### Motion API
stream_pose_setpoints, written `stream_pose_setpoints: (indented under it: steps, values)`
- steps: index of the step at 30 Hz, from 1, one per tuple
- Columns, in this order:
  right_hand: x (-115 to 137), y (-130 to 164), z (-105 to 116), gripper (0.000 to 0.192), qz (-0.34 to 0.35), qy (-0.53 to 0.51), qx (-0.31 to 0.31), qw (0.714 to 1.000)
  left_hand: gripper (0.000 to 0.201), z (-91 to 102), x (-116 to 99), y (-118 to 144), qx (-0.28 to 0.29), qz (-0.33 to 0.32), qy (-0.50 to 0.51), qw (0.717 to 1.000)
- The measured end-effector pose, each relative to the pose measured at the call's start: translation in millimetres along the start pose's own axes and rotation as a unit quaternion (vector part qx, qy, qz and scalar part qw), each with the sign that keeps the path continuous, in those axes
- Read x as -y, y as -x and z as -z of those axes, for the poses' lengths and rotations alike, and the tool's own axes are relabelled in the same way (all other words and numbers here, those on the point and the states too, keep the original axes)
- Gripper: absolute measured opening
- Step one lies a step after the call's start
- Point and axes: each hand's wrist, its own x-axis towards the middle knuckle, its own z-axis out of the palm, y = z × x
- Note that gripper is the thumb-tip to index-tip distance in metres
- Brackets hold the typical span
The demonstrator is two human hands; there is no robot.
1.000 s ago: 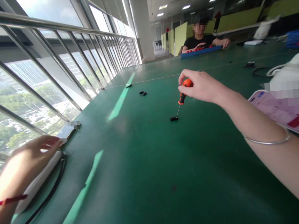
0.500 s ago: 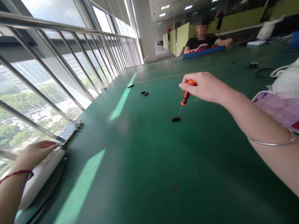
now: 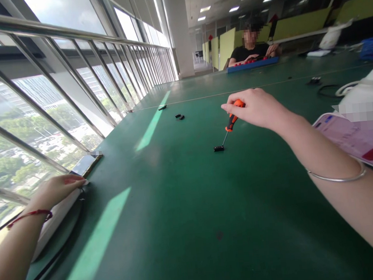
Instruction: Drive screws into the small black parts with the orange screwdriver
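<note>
Little moved: right hand point(image 3: 257, 107) fingers still pinching one screwdriver point(image 3: 231, 119) on one black part point(image 3: 219, 148).

Matt green worktop point(image 3: 179, 210), smooth, faintly sheened where light falls. Screwdriver point(image 3: 231, 121) with glossy orange-and-black plastic handle, thin metal shaft. Small black plastic part point(image 3: 219, 148), matt. Polished metal bangle point(image 3: 338, 178). Glossy white plastic strip point(image 3: 54, 217).

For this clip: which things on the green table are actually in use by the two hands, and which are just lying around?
In use:
- right hand gripping the orange-handled screwdriver
- small black part under the screwdriver's tip
- left hand resting on the white strip at the table edge

Lying about:
- loose black pieces farther up the table
- pink-printed sheet
- black cable
- phone by the window
</note>
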Motion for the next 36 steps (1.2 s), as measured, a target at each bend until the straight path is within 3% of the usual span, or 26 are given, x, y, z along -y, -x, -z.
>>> stream_pose_setpoints:
  steps: [2, 4, 6, 8, 12, 14, 16, 19, 21, 24, 30, 33, 36]
  values:
    - [1, 0, 0, 0.018, 0.002, -0.007, -0.005, 1.0, 0.05, 10.8, -20, -4, 0.026, 0.011, -0.116, 0.993]
    - [2, 0, -2, 0.017, 0.006, -0.018, -0.012, 1.0, 0.051, 18.3, -54, -7, -0.036, -0.019, -0.158, 0.987]
    - [2, 0, -4, 0.022, 0.008, -0.017, -0.014, 1.0, 0.049, 19.0, -99, -6, -0.068, -0.066, -0.097, 0.991]
    - [2, 0, -5, 0.019, 0.007, -0.005, -0.018, 1.0, 0.044, 12.5, -151, -1, -0.06, -0.178, 0.005, 0.982]
    - [1, 0, -5, 0.023, 0.012, -0.006, -0.021, 1.0, 0.035, -14.1, -251, 15, 0.056, -0.351, 0.155, 0.922]
    - [0, 0, -5, 0.017, 0.016, -0.013, -0.019, 1.0, 0.037, -29.4, -288, 20, 0.117, -0.411, 0.184, 0.885]
    - [0, 0, -5, 0.024, 0.015, -0.011, -0.02, 1.0, 0.043, -44.0, -315, 22, 0.173, -0.437, 0.207, 0.858]
    - [2, 0, -4, 0.026, 0.012, 0.007, -0.015, 1.0, 0.037, -63.3, -335, 23, 0.182, -0.452, 0.263, 0.833]
    - [3, 1, -2, 0.028, 0.014, 0.01, -0.01, 1.0, 0.025, -73.8, -337, 25, 0.161, -0.463, 0.304, 0.817]
    - [3, 1, -3, 0.018, 0.018, -0.015, -0.018, 1.0, 0.014, -85.3, -335, 28, 0.139, -0.457, 0.358, 0.802]
    - [0, -1, -13, 0.03, -0.004, -0.038, -0.011, 0.999, 0.011, -93.1, -332, 32, 0.12, -0.434, 0.386, 0.805]
    - [1, -1, -16, 0.015, 0.012, -0.081, -0.024, 0.996, 0.011, -92.4, -333, 32, 0.119, -0.434, 0.384, 0.806]
    - [3, 0, -17, 0.02, 0.003, -0.076, -0.04, 0.996, 0.012, -91.0, -333, 33, 0.116, -0.437, 0.384, 0.805]
